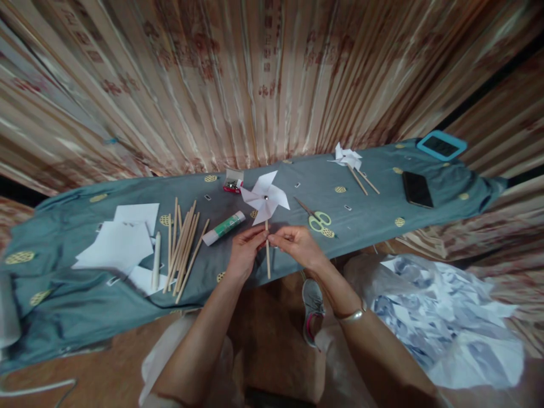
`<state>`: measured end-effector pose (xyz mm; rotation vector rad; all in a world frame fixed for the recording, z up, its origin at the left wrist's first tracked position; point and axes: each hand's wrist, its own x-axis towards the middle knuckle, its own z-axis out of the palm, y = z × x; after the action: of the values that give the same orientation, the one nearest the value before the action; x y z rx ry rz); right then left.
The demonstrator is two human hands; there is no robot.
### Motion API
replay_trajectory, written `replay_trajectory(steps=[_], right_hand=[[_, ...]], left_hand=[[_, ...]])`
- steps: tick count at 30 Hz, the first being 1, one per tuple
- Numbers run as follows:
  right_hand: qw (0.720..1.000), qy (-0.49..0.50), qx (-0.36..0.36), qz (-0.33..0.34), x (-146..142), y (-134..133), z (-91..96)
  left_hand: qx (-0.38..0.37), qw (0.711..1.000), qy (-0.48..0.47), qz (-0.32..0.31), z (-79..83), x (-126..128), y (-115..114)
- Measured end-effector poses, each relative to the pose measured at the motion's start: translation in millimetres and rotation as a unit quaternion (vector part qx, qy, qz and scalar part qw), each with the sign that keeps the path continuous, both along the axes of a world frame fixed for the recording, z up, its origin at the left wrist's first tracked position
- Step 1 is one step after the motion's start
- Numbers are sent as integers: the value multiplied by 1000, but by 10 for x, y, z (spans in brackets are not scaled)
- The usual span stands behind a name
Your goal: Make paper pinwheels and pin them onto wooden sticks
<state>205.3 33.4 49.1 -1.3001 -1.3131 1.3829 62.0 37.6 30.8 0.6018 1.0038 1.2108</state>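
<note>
A white paper pinwheel on a thin wooden stick stands upright in front of me, above the edge of a long table covered in grey-blue cloth. My left hand pinches the stick from the left, just under the paper wheel. My right hand pinches it from the right at the same height. A pin head shows at the wheel's centre.
On the cloth lie several wooden sticks, white paper sheets, a glue stick, a small red pin box, green-handled scissors, a finished pinwheel, a black phone and a blue-framed device. A bag of paper scraps sits at my right.
</note>
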Motion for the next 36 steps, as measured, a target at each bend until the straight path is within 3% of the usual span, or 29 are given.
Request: replay_trajectory(steps=[9, 15, 17, 27, 36], right_hand=[[998, -23, 16, -60, 134, 84, 41], [967, 2, 73, -244, 275, 212, 30], [958, 10, 84, -272, 313, 266, 26], [965, 78, 35, -250, 296, 395, 92], [969, 86, 27, -228, 272, 356, 52]], left_hand=[[-22, 1000, -12, 4, -20, -8, 7], [-29, 999, 2, -18, 1, 4, -27], [-31, 999, 6, -32, 0, 12, -40], [-27, 997, 29, -68, -30, 20, -57], [-15, 998, 27, -56, -66, 13, -47]])
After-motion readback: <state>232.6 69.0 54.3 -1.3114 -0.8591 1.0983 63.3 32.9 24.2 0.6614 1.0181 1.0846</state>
